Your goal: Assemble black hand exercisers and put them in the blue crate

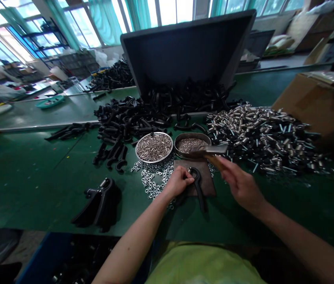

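My right hand [240, 185] is wrapped round the wooden handle of a hammer [214, 150], whose blurred metal head is raised over the front of the oval tin. Below it, a dark metal plate [209, 185] lies on the green bench. A black curved plastic clamp part [198, 185] rests on that plate with its ring end up. My left hand [180, 181] pinches the ring end at its left side, fingers closed. Whether a small pin sits under the fingertips is hidden. Loose nuts [155, 179] lie just left of my left hand.
A round dish of pins [154, 147] and an oval tin of small rivets [192, 144] stand behind the plate. Black parts [125, 120] heap to the left, metal-and-black fittings [261, 138] to the right. Assembled clamps [98, 205] sit front left. A big grey bin [184, 51] tilts behind.
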Demonstrator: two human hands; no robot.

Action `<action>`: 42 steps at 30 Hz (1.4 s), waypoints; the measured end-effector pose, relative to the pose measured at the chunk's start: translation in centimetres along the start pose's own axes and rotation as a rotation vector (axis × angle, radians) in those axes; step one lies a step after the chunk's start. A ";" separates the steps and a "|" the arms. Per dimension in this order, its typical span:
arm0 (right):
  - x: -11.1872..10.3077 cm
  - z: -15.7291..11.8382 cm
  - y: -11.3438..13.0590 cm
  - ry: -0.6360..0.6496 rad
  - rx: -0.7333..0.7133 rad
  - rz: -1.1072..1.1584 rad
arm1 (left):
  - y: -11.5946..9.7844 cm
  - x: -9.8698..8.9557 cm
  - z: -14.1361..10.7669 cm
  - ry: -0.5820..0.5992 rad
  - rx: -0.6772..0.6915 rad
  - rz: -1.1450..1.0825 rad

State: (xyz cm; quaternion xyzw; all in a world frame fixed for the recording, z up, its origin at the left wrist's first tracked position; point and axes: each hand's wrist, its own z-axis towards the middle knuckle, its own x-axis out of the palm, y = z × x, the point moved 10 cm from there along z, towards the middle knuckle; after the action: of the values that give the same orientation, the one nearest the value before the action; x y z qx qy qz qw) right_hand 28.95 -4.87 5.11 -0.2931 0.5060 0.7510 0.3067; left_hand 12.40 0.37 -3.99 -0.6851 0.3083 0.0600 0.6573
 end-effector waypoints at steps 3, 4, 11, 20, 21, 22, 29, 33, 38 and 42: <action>2.6 0.3 -0.4 0.169 -0.041 -0.130 | 0.1 0.1 0.1 0.017 -0.017 -0.008; 2.7 0.4 -0.3 0.187 -0.049 -0.141 | 0.1 0.1 0.2 0.023 -0.020 -0.008; 1.3 0.3 0.0 0.065 -0.060 -0.151 | 0.1 0.3 0.5 0.058 -0.034 -0.008; 2.0 -0.6 -2.1 0.158 0.061 -0.108 | -0.6 0.3 0.4 0.088 -0.066 -0.001; 1.8 -0.7 -2.1 0.161 0.075 -0.110 | -0.6 0.3 0.4 0.092 -0.068 0.006; 1.7 -0.9 -2.2 0.163 0.086 -0.112 | -0.6 0.3 0.4 0.092 -0.068 0.016; -0.3 -2.1 -0.1 0.123 0.057 -0.027 | -1.3 -1.7 -1.8 -0.157 0.031 0.236; -2.6 -4.0 1.3 -0.093 -0.034 0.069 | -2.2 -2.3 -5.4 -0.367 0.150 0.462; 1.4 -4.0 1.2 0.164 -0.108 -0.131 | -0.3 -0.2 -6.0 -0.185 0.030 0.520; 0.0 -3.5 2.2 0.071 -0.146 -0.134 | -0.4 -0.4 -5.7 -0.186 0.025 0.536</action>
State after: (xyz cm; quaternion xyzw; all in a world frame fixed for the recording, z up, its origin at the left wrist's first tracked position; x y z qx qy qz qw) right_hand 27.75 -8.82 5.28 -0.3742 0.4398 0.7528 0.3159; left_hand 10.48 -4.86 -2.74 -0.5627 0.4173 0.2906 0.6518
